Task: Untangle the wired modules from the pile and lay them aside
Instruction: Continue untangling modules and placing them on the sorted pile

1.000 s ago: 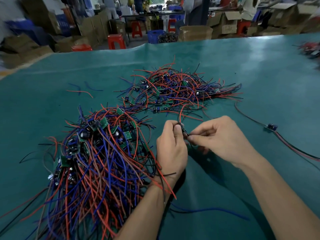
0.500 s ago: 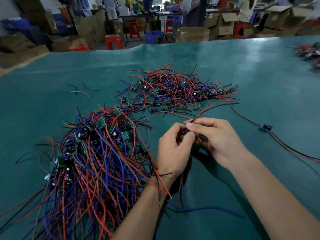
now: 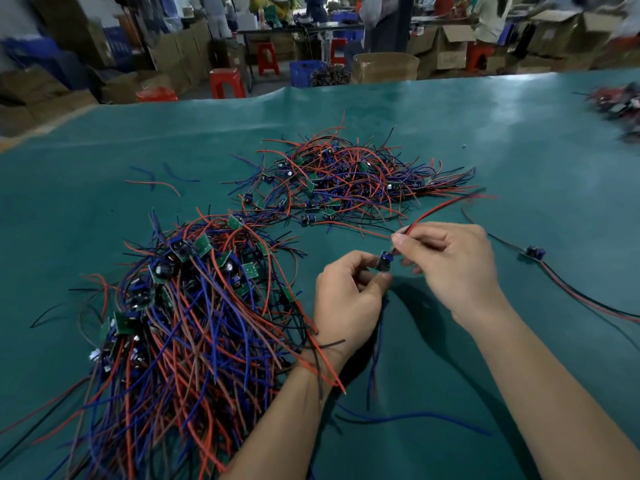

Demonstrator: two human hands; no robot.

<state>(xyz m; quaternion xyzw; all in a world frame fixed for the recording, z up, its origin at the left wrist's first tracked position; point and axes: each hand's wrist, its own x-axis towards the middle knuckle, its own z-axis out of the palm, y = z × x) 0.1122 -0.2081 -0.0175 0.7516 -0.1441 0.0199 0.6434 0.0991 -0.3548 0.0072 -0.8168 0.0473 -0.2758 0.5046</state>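
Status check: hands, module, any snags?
Left hand pinches module. Right hand pinches its red wire. Big pile wires drape over left wrist.

Two wire piles — two hands — one module held.

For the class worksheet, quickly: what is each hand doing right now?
Left hand: closed, pinching a small wired module.
Right hand: closed, pinching that module's red wire.

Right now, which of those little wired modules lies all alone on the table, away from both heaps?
The single module on the green table, right of the right hand, its red and black wires trailing away. The others sit tangled in heaps or between the hands.
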